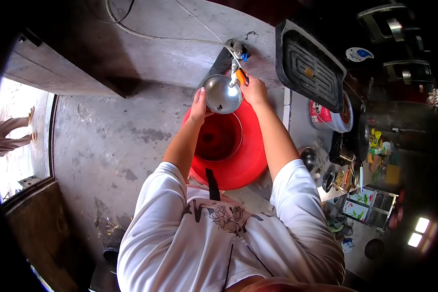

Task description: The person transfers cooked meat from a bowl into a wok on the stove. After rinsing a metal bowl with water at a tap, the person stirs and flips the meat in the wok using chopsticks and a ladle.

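Note:
My left hand (198, 106) grips the left rim of a shiny metal bowl (223, 95), thumb on the edge and the other fingers mostly hidden beneath. The bowl is under a tap (234, 78) on the wall, with a small dark patch inside near its lower edge. My right hand (254, 90) is closed at the tap's orange handle (241, 76), to the right of the bowl. Below both hands stands a large red tub (253, 160), with a round, darker red container (219, 138) showing inside it. Whether water is running I cannot tell.
A black ridged tray (312, 68) juts out at the upper right, above a white bucket (343, 119). Dishes and a dark pan line the counter (297, 126) on the right. A hose (155, 37) crosses the wall. Through the left doorway, a person's legs (12, 134) show.

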A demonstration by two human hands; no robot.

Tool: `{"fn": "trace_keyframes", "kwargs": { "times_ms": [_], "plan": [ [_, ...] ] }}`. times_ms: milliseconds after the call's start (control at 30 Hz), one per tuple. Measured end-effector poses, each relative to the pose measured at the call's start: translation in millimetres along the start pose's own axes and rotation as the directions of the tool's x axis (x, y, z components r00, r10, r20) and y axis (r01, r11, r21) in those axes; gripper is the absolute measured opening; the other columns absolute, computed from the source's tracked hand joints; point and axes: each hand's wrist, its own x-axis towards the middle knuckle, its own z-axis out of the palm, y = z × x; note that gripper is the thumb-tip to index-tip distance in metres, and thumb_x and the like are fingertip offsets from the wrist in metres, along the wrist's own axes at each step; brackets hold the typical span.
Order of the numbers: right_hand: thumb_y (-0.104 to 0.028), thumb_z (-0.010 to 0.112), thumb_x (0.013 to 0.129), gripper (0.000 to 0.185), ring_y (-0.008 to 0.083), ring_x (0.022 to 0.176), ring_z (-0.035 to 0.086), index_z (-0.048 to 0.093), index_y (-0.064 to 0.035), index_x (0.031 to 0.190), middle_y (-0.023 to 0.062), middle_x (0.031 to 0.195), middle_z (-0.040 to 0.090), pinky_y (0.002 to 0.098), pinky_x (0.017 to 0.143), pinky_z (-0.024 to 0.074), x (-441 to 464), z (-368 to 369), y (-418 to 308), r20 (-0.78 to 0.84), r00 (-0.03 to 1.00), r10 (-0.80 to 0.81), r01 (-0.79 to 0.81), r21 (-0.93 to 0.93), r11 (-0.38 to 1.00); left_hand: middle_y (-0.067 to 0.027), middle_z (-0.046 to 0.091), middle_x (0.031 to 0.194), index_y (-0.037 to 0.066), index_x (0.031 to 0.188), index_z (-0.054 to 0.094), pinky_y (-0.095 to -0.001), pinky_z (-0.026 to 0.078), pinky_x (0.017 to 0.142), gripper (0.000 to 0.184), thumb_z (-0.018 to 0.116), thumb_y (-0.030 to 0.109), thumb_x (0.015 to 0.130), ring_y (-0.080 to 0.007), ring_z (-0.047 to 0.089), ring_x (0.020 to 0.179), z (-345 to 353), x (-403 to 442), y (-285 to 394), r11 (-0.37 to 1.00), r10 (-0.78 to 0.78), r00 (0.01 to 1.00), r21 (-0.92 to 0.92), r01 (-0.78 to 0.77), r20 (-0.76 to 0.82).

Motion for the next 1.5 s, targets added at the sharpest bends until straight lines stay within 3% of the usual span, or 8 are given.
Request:
{"fn": "trace_keyframes", "kwargs": {
  "times_ms": [400, 867, 1000, 1167, 1200, 1367, 1433, 1500],
  "plan": [
    [-0.02, 0.056, 0.071, 0.036, 0.0324, 0.076, 0.059, 0.059, -0.0105, 0.106, 0.0159, 0.081, 0.062, 0.039, 0.069, 0.0459, 10, -9, 1, 0.034, 0.996, -0.079, 0.079, -0.001, 0.997, -0.0056, 0.047, 0.119, 0.018, 0.131, 0.029, -0.0418, 0.049, 0.069, 0.062, 0.039, 0.056, 0.084, -0.0221, 0.053, 0.098, -12, 12, -2, 0.999, -0.028, 0.997, -0.037, 0.031, 0.077],
    [-0.046, 0.058, 0.073, 0.044, 0.0347, 0.078, 0.058, 0.061, -0.0048, 0.089, 0.0167, 0.077, 0.062, 0.0431, 0.068, 0.0446, 10, -16, -28, -0.022, 1.0, -0.005, 0.0, -0.22, 0.976, -0.0049, 0.036, 0.131, 0.02, 0.133, 0.026, -0.0425, 0.046, 0.075, 0.066, 0.04, 0.06, 0.081, -0.0258, 0.049, 0.102, -19, 20, 4, 0.997, -0.056, 0.997, 0.053, 0.059, -0.049],
    [-0.042, 0.061, 0.072, 0.041, 0.03, 0.069, 0.061, 0.061, -0.0035, 0.087, 0.0151, 0.073, 0.062, 0.0401, 0.063, 0.0461, 24, 7, -9, -0.08, 0.995, -0.066, 0.045, -0.235, 0.971, -0.0056, 0.048, 0.118, 0.016, 0.132, 0.027, -0.036, 0.047, 0.058, 0.066, 0.043, 0.056, 0.082, -0.0181, 0.055, 0.082, -16, 23, 3, 0.998, -0.011, 0.993, 0.063, 0.018, -0.12],
    [-0.041, 0.064, 0.072, 0.043, 0.0123, 0.047, 0.054, 0.063, -0.0005, 0.086, 0.0087, 0.067, 0.062, 0.028, 0.05, 0.0441, 31, 24, -1, -0.005, 0.982, 0.189, -0.173, 0.372, 0.912, -0.0072, 0.046, 0.12, 0.015, 0.133, 0.025, -0.0381, 0.048, 0.061, 0.068, 0.044, 0.056, 0.082, -0.0196, 0.053, 0.091, -19, 27, -4, 0.999, 0.001, 0.993, 0.052, 0.005, -0.117],
    [-0.04, 0.059, 0.075, 0.04, 0.0208, 0.07, 0.062, 0.061, -0.0003, 0.082, 0.0091, 0.066, 0.063, 0.0338, 0.062, 0.047, 30, 23, 7, -0.003, 0.984, 0.178, -0.168, 0.311, 0.935, -0.0071, 0.046, 0.121, 0.015, 0.133, 0.026, -0.0381, 0.048, 0.063, 0.067, 0.044, 0.055, 0.082, -0.0203, 0.052, 0.095, -24, 29, -8, 0.999, -0.009, 0.994, 0.051, 0.014, -0.107],
    [-0.037, 0.044, 0.087, 0.042, 0.0215, 0.064, 0.06, 0.059, -0.0004, 0.073, 0.0107, 0.065, 0.061, 0.0332, 0.057, 0.0459, -37, -29, 14, -0.029, 0.972, 0.234, -0.182, 0.538, 0.823, -0.0072, 0.045, 0.122, 0.015, 0.132, 0.028, -0.0376, 0.049, 0.067, 0.063, 0.044, 0.052, 0.084, -0.0215, 0.049, 0.103, -41, 4, -3, 0.991, 0.025, 0.999, 0.129, -0.02, -0.035],
    [-0.035, 0.043, 0.089, 0.04, 0.0155, 0.056, 0.055, 0.057, -0.0007, 0.075, 0.0081, 0.063, 0.058, 0.0297, 0.053, 0.0448, -69, -52, 32, -0.307, 0.947, -0.098, 0.173, 0.228, 0.958, -0.0075, 0.046, 0.12, 0.016, 0.132, 0.03, -0.0357, 0.05, 0.068, 0.059, 0.044, 0.049, 0.085, -0.021, 0.05, 0.102, -48, -14, 0, 0.979, 0.036, 0.999, 0.203, -0.03, -0.029],
    [-0.033, 0.042, 0.09, 0.037, 0.0084, 0.051, 0.047, 0.054, -0.0014, 0.074, 0.0034, 0.06, 0.05, 0.0248, 0.05, 0.0433, -115, -86, 22, -0.163, 0.96, 0.226, -0.117, 0.5, 0.858, -0.007, 0.047, 0.118, 0.017, 0.13, 0.031, -0.0364, 0.051, 0.068, 0.056, 0.044, 0.049, 0.085, -0.0202, 0.051, 0.1, -53, -37, 3, 0.974, 0.008, 1.0, 0.228, -0.009, 0.007]
  ]
}}
